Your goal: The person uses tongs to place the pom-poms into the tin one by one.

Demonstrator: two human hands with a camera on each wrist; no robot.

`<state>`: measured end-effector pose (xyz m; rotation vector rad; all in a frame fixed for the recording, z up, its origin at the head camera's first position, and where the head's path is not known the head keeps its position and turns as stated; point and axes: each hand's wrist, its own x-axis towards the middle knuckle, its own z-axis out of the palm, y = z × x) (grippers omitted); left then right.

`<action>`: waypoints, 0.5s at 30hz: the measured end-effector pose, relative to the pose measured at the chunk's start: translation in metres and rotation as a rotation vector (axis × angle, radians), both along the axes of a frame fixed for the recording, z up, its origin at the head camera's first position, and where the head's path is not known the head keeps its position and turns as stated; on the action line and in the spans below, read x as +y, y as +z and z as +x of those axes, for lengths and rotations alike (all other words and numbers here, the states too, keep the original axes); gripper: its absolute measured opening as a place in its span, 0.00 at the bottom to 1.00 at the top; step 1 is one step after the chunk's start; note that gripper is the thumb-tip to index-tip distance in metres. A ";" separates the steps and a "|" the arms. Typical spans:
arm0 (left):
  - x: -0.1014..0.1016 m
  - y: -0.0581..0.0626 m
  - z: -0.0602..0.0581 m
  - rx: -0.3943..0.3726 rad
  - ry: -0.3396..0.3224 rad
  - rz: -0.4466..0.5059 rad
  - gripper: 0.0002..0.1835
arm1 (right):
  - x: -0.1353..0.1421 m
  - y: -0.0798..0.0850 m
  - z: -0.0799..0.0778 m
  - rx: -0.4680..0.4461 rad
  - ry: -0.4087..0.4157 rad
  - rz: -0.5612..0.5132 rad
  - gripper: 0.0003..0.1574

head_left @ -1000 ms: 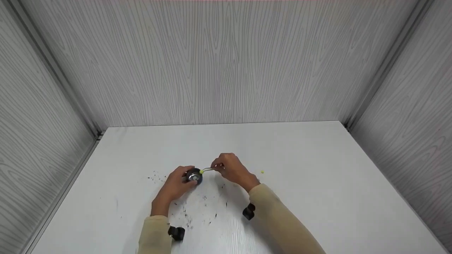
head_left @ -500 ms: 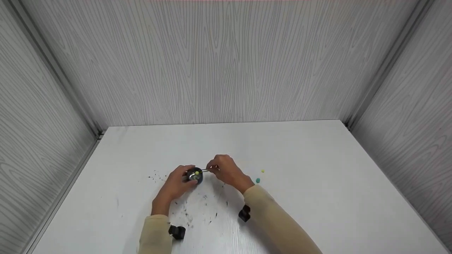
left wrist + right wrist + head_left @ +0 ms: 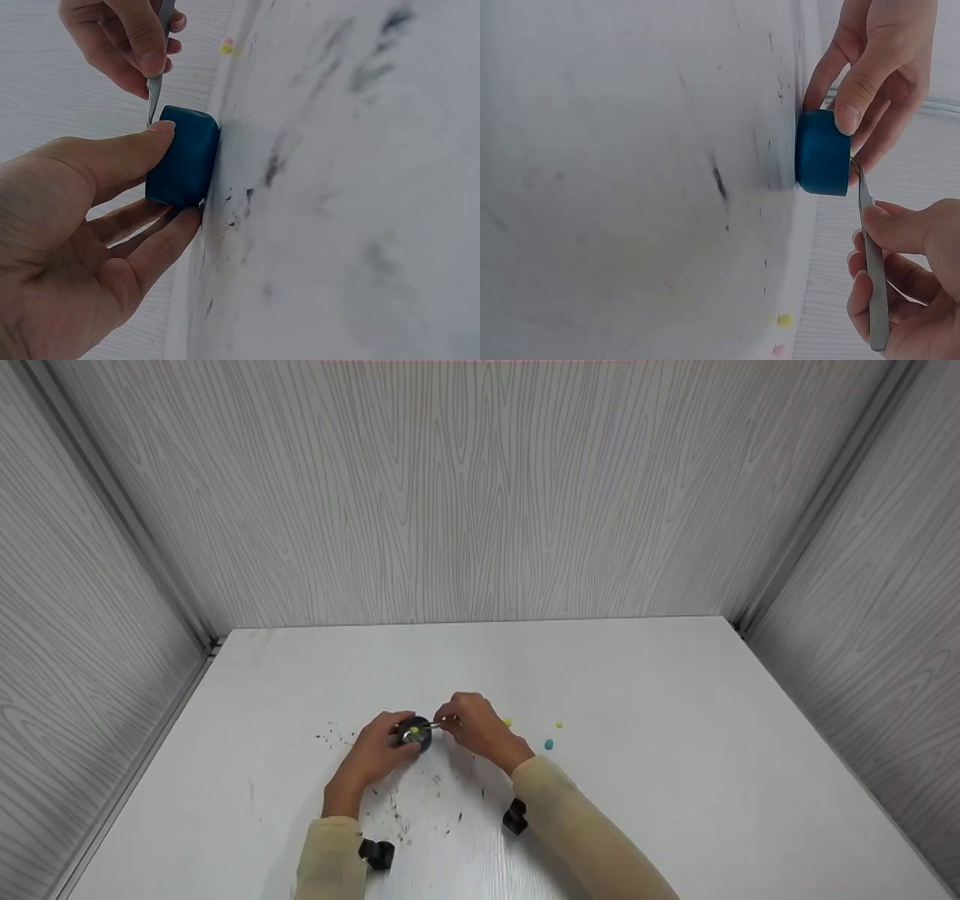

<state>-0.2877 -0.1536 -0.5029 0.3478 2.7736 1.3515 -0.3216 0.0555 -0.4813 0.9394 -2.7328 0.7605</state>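
Note:
A small round blue cup with a shiny inside stands on the white table. My left hand grips it from the left, thumb and fingers around its side; the cup's blue wall shows plainly in the left wrist view. To the right of the cup, my right hand pinches metal tweezers between thumb and fingers. Their curved tips reach into the cup's mouth. At the tips, inside the rim, a small yellow ball shows in the head view; the wrist views hide it behind the cup wall.
Beside the right forearm lie a teal ball and a small yellow ball; another yellow ball peeks out behind the right hand. Dark smudges mark the table between the arms. Wood-grain panels enclose the back and sides.
My right hand has moved left and slightly nearer, taking the tweezers and yellow ball from the cup's rim into its mouth. Loose balls behind that arm came into view. The left hand stayed put.

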 end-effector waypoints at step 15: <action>-0.001 -0.002 -0.001 0.005 -0.008 0.013 0.30 | 0.007 0.001 0.001 -0.014 -0.013 -0.032 0.09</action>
